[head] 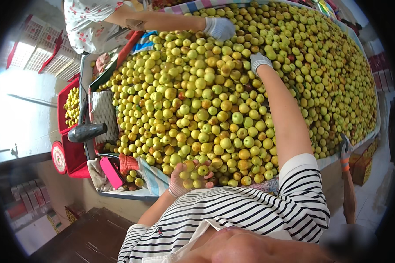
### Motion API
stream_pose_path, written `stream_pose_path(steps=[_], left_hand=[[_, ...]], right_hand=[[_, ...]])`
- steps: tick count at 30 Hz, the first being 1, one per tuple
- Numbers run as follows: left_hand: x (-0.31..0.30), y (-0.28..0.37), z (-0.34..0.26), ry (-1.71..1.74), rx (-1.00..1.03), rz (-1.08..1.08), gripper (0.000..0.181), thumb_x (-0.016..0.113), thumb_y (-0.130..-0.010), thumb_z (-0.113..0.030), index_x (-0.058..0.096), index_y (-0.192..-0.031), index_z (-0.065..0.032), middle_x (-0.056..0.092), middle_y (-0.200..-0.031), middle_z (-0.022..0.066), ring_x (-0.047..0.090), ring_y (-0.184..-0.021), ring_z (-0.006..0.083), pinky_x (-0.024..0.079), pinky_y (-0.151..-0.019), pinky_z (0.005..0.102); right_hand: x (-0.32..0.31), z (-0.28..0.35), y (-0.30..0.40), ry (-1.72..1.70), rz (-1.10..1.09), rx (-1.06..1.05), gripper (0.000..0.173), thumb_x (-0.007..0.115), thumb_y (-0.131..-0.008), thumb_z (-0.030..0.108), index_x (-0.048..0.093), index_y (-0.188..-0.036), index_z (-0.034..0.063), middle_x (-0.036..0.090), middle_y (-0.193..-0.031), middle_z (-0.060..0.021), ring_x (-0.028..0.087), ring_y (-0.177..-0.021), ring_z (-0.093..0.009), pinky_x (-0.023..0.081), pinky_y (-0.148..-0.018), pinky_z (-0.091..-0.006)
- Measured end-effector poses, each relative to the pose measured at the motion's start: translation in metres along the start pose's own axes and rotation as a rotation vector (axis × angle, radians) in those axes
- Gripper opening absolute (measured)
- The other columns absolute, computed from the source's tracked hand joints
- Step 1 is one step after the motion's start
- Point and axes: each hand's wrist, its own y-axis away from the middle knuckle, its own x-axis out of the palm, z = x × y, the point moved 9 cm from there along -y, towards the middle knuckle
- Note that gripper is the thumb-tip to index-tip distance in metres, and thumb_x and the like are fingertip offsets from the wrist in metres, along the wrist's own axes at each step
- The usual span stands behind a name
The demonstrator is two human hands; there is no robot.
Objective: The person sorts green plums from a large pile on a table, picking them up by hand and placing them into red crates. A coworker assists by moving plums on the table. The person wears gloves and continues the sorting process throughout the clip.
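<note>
A large heap of yellow-green jujubes (200, 115), some blotched brown, spreads over the table before me. My left hand (181, 182), in a thin pale glove, is cupped palm up near my chest with several jujubes (193, 176) in it. Bare fingertips show at its far side. Stretched forward, my right hand (260, 62) wears a grey-white glove and touches the heap at its far middle. Its fingers point away from me among the fruit; whether they hold any is hidden.
A co-worker's gloved hand (220, 29) is over the heap opposite; another person's gloved hand (345, 149) is at the right edge. At left are a white textured chute (103, 107), a black nozzle-shaped device (87, 132), a red crate (62, 108) holding jujubes and a bright pink case (111, 172).
</note>
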Motion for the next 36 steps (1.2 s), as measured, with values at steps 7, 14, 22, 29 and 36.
stream_pose_path(steps=[7, 14, 22, 29, 36], left_hand=[[0.011, -0.001, -0.011, 0.004, 0.038, 0.005, 0.051, 0.069, -0.083, -0.052, 0.059, -0.121, -0.0200, 0.039, -0.144, 0.0096, 0.041, -0.130, 0.0396, 0.036, -0.103, 0.0635], [0.025, 0.001, 0.004, -0.069, 0.009, 0.026, 0.051, 0.069, -0.083, -0.055, 0.060, -0.117, -0.0184, 0.045, -0.140, 0.0088, 0.044, -0.127, 0.0387, 0.037, -0.101, 0.0622], [0.010, 0.002, 0.023, -0.122, -0.039, -0.038, 0.057, 0.069, -0.080, -0.056, 0.060, -0.123, -0.0204, 0.054, -0.135, 0.0067, 0.050, -0.123, 0.0375, 0.040, -0.098, 0.0586], [-0.009, 0.010, 0.018, -0.222, -0.039, -0.146, 0.076, 0.059, -0.085, -0.056, 0.045, -0.137, -0.0032, 0.057, -0.127, 0.0211, 0.058, -0.114, 0.0386, 0.044, -0.104, 0.0520], [-0.007, 0.006, 0.019, -0.195, -0.066, -0.140, 0.073, 0.058, -0.086, -0.060, 0.043, -0.139, -0.0105, 0.046, -0.141, 0.0175, 0.048, -0.126, 0.0412, 0.039, -0.105, 0.0622]], right_hand=[[0.038, -0.003, -0.001, 0.090, 0.201, -0.027, 0.058, 0.058, -0.089, 0.003, 0.043, -0.144, 0.0105, 0.050, -0.143, -0.0133, 0.056, -0.123, -0.031, 0.055, -0.093, -0.0441], [0.034, -0.037, 0.095, -0.365, -0.099, -0.173, 0.040, 0.058, -0.089, 0.032, 0.059, -0.123, 0.0107, 0.064, -0.120, -0.0139, 0.062, -0.106, -0.031, 0.052, -0.092, -0.0433], [0.093, 0.081, 0.345, -1.025, -0.275, -1.017, 0.029, 0.058, -0.089, 0.023, 0.063, -0.114, 0.0096, 0.061, -0.105, -0.0122, 0.061, -0.097, -0.029, 0.051, -0.089, -0.0413], [0.121, 0.101, 0.389, -0.891, -0.451, -1.019, 0.037, 0.058, -0.086, 0.017, 0.060, -0.122, 0.0101, 0.059, -0.127, -0.0123, 0.051, -0.124, -0.030, 0.031, -0.112, -0.0490], [0.143, 0.114, 0.366, -1.022, -0.056, -1.002, 0.060, 0.041, -0.100, 0.052, 0.049, -0.140, 0.0079, 0.050, -0.138, -0.0178, 0.046, -0.131, -0.035, 0.030, -0.113, -0.0443]])
